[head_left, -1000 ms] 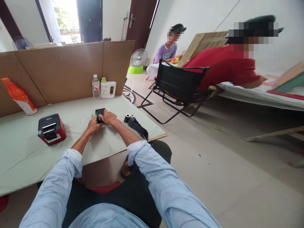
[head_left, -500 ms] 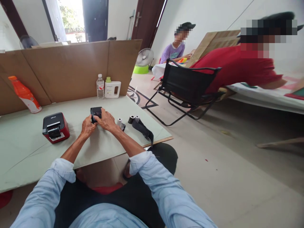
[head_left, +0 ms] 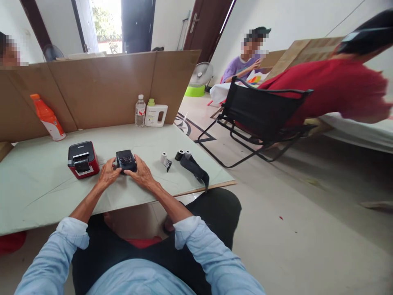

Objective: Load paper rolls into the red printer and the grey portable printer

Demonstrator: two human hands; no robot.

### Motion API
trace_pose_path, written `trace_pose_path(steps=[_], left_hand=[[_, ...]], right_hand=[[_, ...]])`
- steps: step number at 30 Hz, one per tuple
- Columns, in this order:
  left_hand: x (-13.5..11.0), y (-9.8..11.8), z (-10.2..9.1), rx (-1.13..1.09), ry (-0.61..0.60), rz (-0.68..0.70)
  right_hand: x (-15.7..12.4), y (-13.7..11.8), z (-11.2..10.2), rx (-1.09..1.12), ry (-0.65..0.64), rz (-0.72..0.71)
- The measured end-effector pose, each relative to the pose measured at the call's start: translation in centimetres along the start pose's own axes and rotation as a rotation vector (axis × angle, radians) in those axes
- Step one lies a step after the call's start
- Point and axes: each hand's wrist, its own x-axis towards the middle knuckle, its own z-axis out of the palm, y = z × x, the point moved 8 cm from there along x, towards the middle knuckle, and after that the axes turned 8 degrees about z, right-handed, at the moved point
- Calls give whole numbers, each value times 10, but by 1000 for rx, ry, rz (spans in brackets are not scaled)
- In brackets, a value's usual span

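Observation:
Both hands grip a small black portable printer on the pale green tabletop. My left hand holds its left side, the thumb at the near edge. My right hand is closed around its right side, thumb also at the front. Left of my hands stands a red and black label printer with a dark strip coming out of its front. Right of them are a small white roll with a dark loose end, a black roll and a long dark strip reaching the table edge.
A cardboard screen runs along the table's back. Before it stand an orange bottle, a clear water bottle and a white jug. To the right, a person in red sits in a black folding chair; another wears purple.
My hands have brought the black printer down and nearer to me, and its top now faces up. The view has swung left. The person in purple has raised a hand.

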Motion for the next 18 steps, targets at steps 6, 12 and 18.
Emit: trace_pose_path(steps=[6, 12, 18], left_hand=[[22, -10, -7, -62, -95, 77], [33, -16, 4, -99, -90, 85], [48, -18, 9, -49, -118, 94]], right_hand=[[-2, 8, 6, 29, -5, -45], [-3, 10, 3, 18, -9, -34], [5, 14, 4, 39, 1, -35]])
